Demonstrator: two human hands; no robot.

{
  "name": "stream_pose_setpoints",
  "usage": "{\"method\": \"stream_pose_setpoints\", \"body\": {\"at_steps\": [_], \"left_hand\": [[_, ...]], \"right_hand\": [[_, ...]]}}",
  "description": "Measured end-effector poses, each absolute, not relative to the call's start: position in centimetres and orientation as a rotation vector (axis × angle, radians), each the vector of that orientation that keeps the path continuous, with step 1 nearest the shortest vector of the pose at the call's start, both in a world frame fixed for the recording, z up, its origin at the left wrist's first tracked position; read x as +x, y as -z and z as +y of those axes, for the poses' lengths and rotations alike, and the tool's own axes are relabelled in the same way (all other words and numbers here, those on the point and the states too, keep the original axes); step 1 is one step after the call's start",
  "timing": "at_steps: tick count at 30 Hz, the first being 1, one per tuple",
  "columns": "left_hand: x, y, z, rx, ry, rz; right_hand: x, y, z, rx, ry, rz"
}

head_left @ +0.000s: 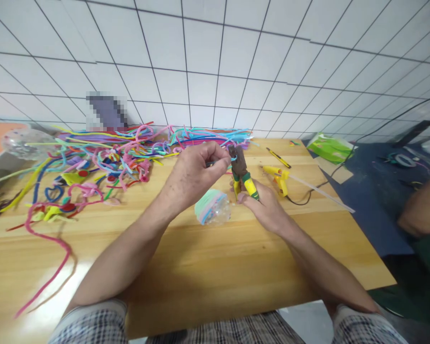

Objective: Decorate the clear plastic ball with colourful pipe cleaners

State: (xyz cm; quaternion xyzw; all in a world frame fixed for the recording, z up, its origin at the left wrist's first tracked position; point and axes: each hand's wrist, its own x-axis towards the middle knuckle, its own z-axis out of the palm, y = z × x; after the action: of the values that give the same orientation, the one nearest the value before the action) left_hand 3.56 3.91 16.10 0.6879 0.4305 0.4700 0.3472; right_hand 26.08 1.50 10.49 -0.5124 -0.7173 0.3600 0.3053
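My right hand [263, 205] is wrapped round the yellow and green handles of the pliers [239, 165], whose dark jaws point up and away from me. My left hand [200, 172] pinches a thin light-blue piece [233, 158], and its end reaches the jaws. Most of that piece is hidden by the fingers. Below and between the hands, a clear bag with a pale green and pink part [213, 208] lies on the wooden table [215, 267].
Colourful pipe cleaners [129, 143] are heaped along the wall and at the left. A yellow cutter [278, 158], a yellow glue gun [280, 180] with its cord, and a green packet [331, 148] are at the right. Another person's arm [423, 205] shows at the far right.
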Motion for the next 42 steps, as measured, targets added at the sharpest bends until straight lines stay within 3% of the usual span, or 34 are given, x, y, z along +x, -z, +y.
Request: {"method": "stream_pose_setpoints", "body": {"at_steps": [17, 42], "left_hand": [[4.3, -16.0, 3.3, 2.005, -1.158, 1.330], [5.0, -15.4, 3.8, 1.956, -1.193, 1.237]], "right_hand": [[25.6, -10.2, 1.2, -1.395, -0.817, -1.942], [25.9, -8.8, 2.1, -1.452, -0.707, -1.887]]}}
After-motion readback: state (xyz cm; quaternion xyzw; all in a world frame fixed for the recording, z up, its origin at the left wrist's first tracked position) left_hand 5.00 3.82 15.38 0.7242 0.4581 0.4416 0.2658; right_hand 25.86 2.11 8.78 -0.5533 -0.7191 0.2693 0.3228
